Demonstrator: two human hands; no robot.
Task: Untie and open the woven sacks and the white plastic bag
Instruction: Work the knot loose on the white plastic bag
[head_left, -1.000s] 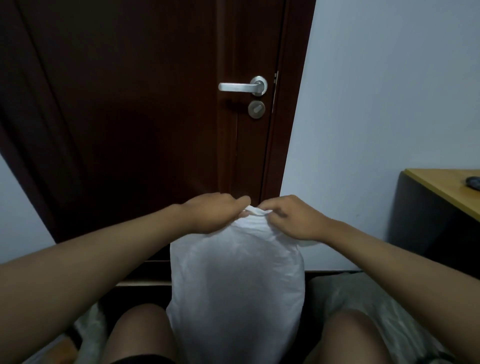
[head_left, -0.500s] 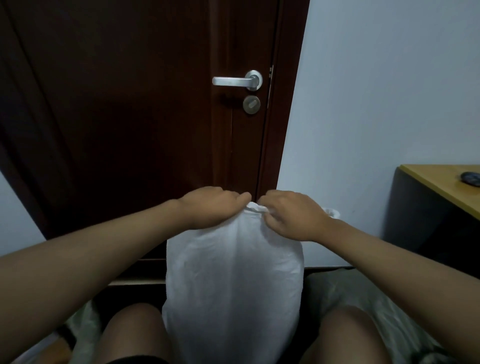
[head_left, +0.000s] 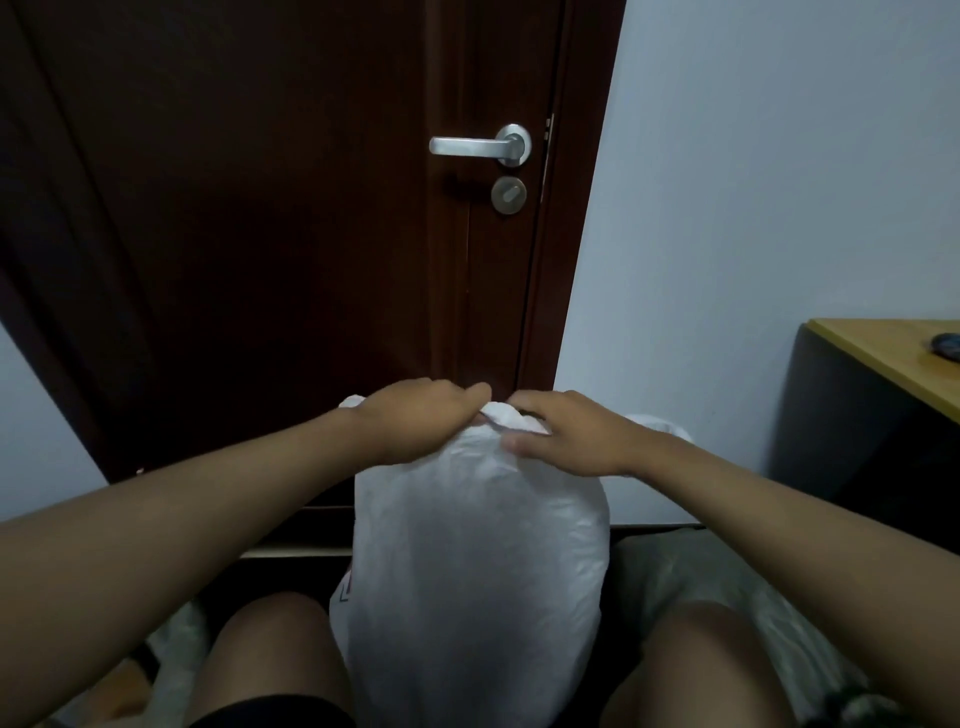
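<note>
A full white plastic bag (head_left: 478, 566) stands upright between my knees, its top gathered into a knot (head_left: 501, 415). My left hand (head_left: 421, 423) grips the gathered plastic on the left of the knot, fingers curled. My right hand (head_left: 566, 436) pinches the plastic on the right of the knot. A loose white flap sticks out behind each wrist. A grey woven sack (head_left: 675, 577) lies on the floor behind my right knee. Another pale sack (head_left: 179, 644) shows by my left knee, mostly hidden by my arm.
A dark brown door (head_left: 260, 234) with a silver lever handle (head_left: 478, 145) stands straight ahead. A pale wall runs to the right. A wooden desk (head_left: 893, 358) with a dark side panel stands at the right edge, a small dark object on it.
Both hands stay on the knot at the bag's top. White flaps have come out behind both wrists. The view has shifted slightly.
</note>
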